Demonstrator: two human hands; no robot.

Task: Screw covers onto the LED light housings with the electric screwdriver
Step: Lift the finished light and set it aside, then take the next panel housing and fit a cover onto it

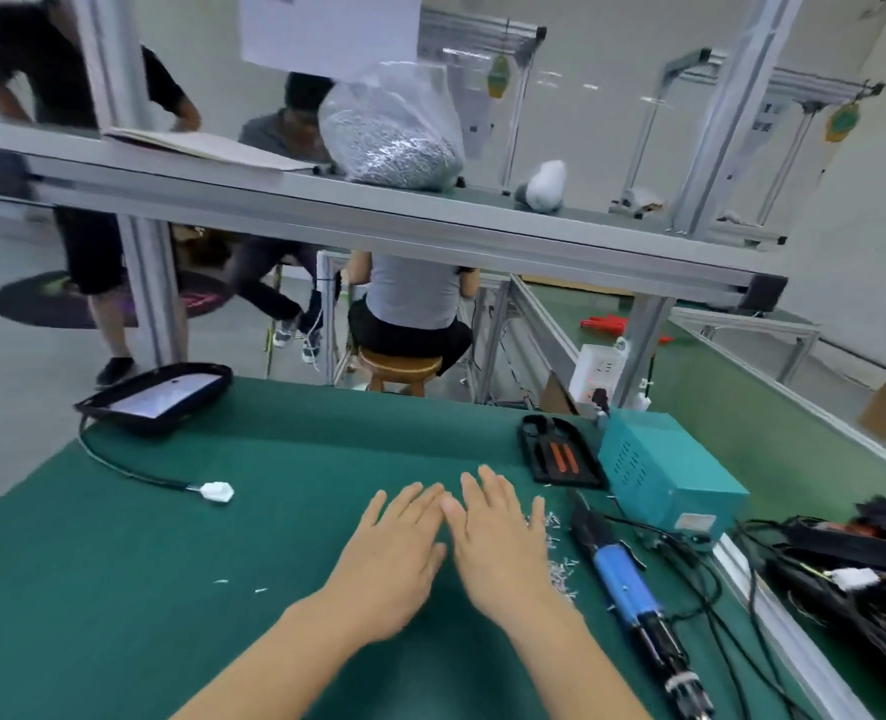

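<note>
Head view is showing the left hand and right hand lying flat, fingers straight, side by side on the green mat, holding nothing. Screwdriver is lying just right of them beside scattered screws; housing is sitting far left. No writing is legible.

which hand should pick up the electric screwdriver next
Right, probably. The electric screwdriver lies just to the right of the right hand; the left hand would have to cross over it. Both rest open, holding nothing.
</note>
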